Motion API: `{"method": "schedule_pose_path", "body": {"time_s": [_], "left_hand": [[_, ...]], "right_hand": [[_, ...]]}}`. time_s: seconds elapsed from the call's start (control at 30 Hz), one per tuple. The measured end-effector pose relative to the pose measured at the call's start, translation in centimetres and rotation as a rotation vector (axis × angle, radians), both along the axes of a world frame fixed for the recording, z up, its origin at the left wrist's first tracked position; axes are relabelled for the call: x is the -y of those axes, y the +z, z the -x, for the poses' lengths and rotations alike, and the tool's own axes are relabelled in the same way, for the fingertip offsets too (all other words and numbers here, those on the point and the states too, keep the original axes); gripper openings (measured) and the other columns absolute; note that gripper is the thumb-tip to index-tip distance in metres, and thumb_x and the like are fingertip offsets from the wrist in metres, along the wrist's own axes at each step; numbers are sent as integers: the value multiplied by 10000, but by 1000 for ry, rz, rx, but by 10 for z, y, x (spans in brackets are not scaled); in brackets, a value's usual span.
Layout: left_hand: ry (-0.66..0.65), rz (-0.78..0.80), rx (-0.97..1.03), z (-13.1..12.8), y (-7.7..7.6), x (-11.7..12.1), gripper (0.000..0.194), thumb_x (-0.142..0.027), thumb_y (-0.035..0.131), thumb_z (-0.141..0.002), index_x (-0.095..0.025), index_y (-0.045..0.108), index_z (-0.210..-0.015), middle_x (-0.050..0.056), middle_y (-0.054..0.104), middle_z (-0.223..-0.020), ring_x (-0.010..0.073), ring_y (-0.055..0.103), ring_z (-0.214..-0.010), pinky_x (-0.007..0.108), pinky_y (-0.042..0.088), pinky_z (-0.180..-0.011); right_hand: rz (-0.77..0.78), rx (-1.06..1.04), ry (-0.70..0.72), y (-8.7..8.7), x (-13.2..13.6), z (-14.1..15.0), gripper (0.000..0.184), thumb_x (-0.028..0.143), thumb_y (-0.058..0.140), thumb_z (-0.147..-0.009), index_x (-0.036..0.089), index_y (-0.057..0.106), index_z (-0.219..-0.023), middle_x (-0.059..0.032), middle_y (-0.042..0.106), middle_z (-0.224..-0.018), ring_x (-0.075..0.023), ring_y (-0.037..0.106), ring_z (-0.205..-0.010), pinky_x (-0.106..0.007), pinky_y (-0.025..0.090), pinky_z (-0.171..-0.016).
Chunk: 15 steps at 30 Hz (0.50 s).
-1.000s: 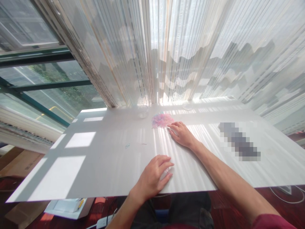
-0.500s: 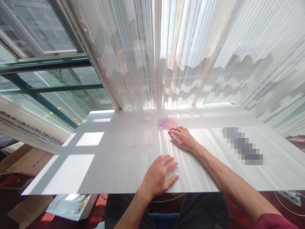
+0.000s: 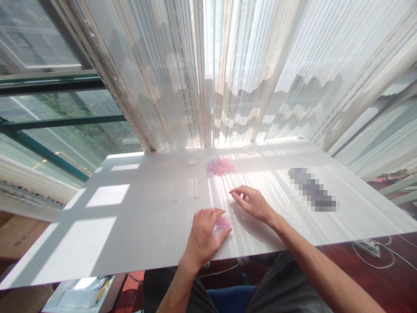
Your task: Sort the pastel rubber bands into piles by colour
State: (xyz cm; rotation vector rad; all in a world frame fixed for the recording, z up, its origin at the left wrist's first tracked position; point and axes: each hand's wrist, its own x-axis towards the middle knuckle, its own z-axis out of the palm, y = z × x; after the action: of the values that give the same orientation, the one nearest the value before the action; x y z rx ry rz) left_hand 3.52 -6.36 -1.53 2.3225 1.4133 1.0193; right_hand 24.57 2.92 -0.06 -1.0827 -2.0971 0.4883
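My left hand rests on the white table near its front edge. Its thumb and fingers are apart and curve around a small heap of thin pink bits. My right hand hovers just above the tabletop, beyond and to the right of that heap. Its thumb and index finger come together in a pinch; anything between the tips is too small to make out. A larger pile of thin pink and bluish bits lies farther back. Left of my hands are a small light-blue piece and a small greyish piece.
A clear round container and a flat clear disc stand along the back of the white table. A blurred-out dark object lies at the right. Curtains hang behind the table; a white box sits below left.
My right hand has drawn back from the larger pile toward me, and its fingers have closed into a pinch. My left hand shows more of the small heap. The view has shifted rightward.
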Motion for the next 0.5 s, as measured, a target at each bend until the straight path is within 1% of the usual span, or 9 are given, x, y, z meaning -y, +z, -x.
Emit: {"method": "schedule_pose_path", "body": {"time_s": [0.1,0.13,0.2,0.3,0.4,0.5], "left_hand": [[6,22,38,2,1,-1,367,-283,749,-876,-244,616,-1216,87,721,-1161,286,676,-1076,502,529,-976],[-6,33,52,3,1,-2,375,-282,750,-874,-245,615,-1222,85,721,-1167,283,678,-1088,495,538,-981],[-36,64,82,8,3,-2,395,-266,747,-875,-245,610,-1244,82,715,-1198,269,675,-1121,470,551,-999],[-55,112,108,19,6,-2,409,-231,734,-876,-247,609,-1264,76,698,-1241,248,663,-1159,433,563,-1014],[-29,99,92,26,5,0,399,-209,739,-860,-241,627,-1242,76,709,-1210,255,670,-1132,447,569,-1000],[-42,56,44,26,4,3,380,-200,755,-833,-240,650,-1195,74,730,-1154,270,683,-1067,468,573,-959]], "right_hand": [[99,-44,-8,-2,40,-3,192,286,556,-984,234,729,-1049,-59,754,-946,-190,704,-781,-315,582,-703],[105,-61,-6,-5,50,-3,190,278,550,-986,239,722,-1056,-63,748,-954,-200,709,-812,-331,587,-736],[53,-73,30,-11,62,-3,180,274,552,-983,247,715,-1054,-77,742,-983,-237,708,-924,-388,583,-832],[14,-66,48,-16,66,-1,163,275,587,-969,256,704,-1081,-89,733,-1018,-263,696,-967,-434,576,-865],[14,-80,40,-15,65,-1,151,274,571,-975,263,705,-1046,-86,730,-987,-262,699,-940,-428,583,-834],[28,-105,-7,-14,66,-1,173,283,537,-988,259,709,-980,-75,731,-914,-251,704,-867,-405,588,-773]]}}
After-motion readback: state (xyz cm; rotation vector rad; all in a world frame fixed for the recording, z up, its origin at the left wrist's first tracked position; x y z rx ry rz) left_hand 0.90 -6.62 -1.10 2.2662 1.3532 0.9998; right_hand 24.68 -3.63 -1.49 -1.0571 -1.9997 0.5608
